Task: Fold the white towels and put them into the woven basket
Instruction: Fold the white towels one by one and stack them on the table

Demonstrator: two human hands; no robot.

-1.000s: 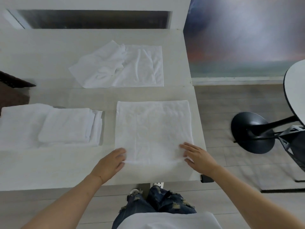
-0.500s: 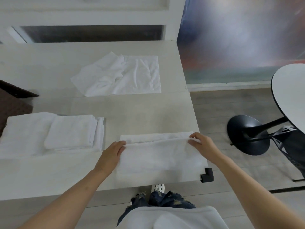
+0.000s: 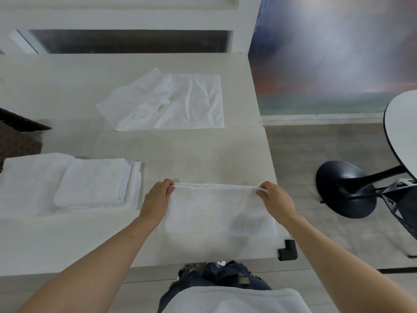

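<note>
A white towel [image 3: 216,211] lies folded in half on the near right part of the table [image 3: 180,154], its two free edges meeting at the far side. On the left there is a stack of folded white towels [image 3: 90,184], a smaller folded one on top of wider ones. Farther back lie crumpled, unfolded white towels [image 3: 167,102], partly overlapping. The woven basket [image 3: 15,136], dark brown, shows only at the left edge, just beyond the stack
</note>
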